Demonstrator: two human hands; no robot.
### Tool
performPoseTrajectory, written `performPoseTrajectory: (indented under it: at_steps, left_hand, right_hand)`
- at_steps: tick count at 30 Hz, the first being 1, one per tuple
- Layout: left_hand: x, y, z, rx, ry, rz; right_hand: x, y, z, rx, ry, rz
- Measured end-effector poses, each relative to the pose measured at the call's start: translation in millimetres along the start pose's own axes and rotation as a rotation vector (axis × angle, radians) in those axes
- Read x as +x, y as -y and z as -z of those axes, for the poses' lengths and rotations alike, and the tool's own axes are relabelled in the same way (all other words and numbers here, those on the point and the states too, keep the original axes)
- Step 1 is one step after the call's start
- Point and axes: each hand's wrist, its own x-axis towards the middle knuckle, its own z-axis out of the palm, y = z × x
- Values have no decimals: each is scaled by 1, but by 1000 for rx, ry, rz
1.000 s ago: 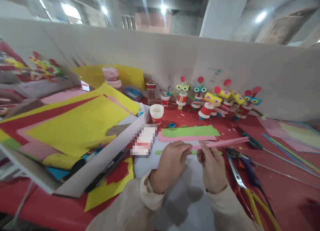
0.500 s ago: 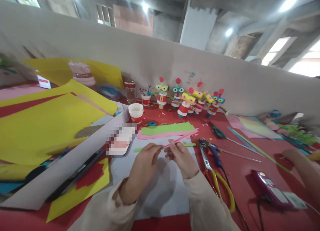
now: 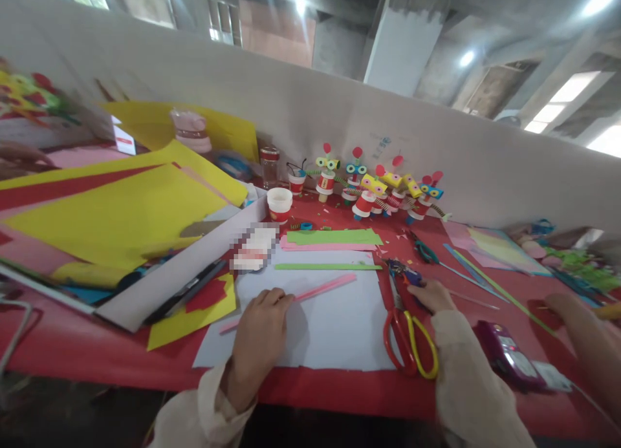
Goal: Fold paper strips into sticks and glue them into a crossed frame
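My left hand (image 3: 262, 325) is closed on a narrow pink paper strip (image 3: 327, 286), which sticks out on both sides of it just above the white sheet (image 3: 334, 331). On the right, my right hand (image 3: 431, 297) has its fingers closed around a dark blue glue gun (image 3: 411, 277), largely covered by the hand. Large scissors (image 3: 400, 331) with one red and one yellow handle lie beside that hand. A green paper strip (image 3: 330, 267) lies across the top of the white sheet. Behind it are stacked green paper (image 3: 334, 237) and pink paper (image 3: 291, 246).
Several paper-cup figures (image 3: 366, 202) stand along the partition, near white cups (image 3: 280, 205). Yellow sheets (image 3: 107, 222) fill a box at left. Dark green pliers (image 3: 423, 249) and a purple device (image 3: 509, 354) lie at right. Another person's hand (image 3: 565, 306) is at far right.
My right hand has let go of the pink strip and moved right to the glue gun. My left hand has lowered with the strip. The view has shifted.
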Motion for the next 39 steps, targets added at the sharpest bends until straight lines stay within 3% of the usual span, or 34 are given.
performPoseTrajectory:
  at_steps: [3, 7, 11, 15, 19, 25, 39]
  left_hand:
    - [-4, 3, 0, -43, -11, 12]
    - [-10, 7, -2, -135, -51, 32]
    - [-13, 9, -4, -173, -108, 56]
    - [-11, 12, -4, -204, -137, 139]
    - [-9, 11, 0, -197, -114, 158]
    - [-11, 3, 9, -117, -80, 160]
    - [-10, 4, 9, -133, -43, 176]
  right_hand:
    - [2, 10, 4, 47, 47, -22]
    - [-17, 28, 10, 203, 66, 51]
    - [-61, 56, 4, 399, 182, 158]
    - [-110, 80, -20, 629, 317, 232]
    - [-146, 90, -47, 510, 407, 333]
    - [-173, 99, -61, 268, 353, 421]
    - [-175, 106, -64, 43, 253, 400]
